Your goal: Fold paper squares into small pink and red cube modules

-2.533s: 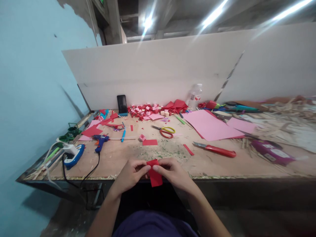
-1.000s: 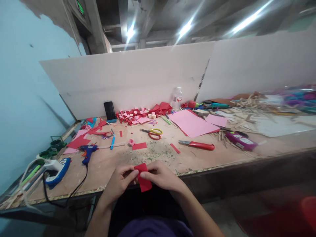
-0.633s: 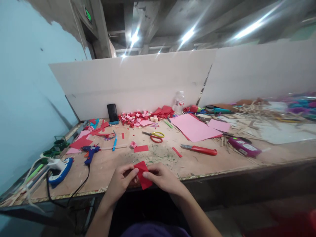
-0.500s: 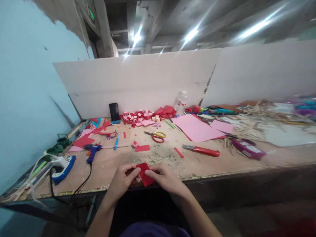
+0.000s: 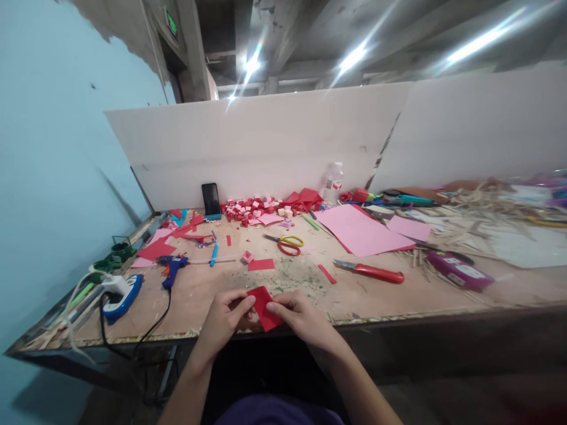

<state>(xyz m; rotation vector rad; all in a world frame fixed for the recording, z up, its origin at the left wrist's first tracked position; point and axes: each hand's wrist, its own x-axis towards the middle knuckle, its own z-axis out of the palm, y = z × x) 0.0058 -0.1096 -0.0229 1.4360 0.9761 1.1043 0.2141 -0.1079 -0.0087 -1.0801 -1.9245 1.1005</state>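
Observation:
Both my hands pinch a small red paper piece (image 5: 264, 306) over the near edge of the wooden table (image 5: 398, 298). My left hand (image 5: 225, 319) grips its left side with thumb and fingers closed. My right hand (image 5: 302, 319) grips its right side the same way. Just beyond the hands lie a red paper rectangle (image 5: 261, 264), a small pink cube (image 5: 247, 257) and a red strip (image 5: 326, 273).
Red-and-yellow scissors (image 5: 286, 243), a red utility knife (image 5: 371, 271), a blue glue gun (image 5: 172, 267) with its cord, and pink sheets (image 5: 361, 230) lie on the table. A pile of red and pink cubes (image 5: 257, 209) and a phone (image 5: 211, 199) stand against the white board.
The red piece has been turned and folded smaller between my fingers, and now sits over the table edge. The camera view swung right, then back left.

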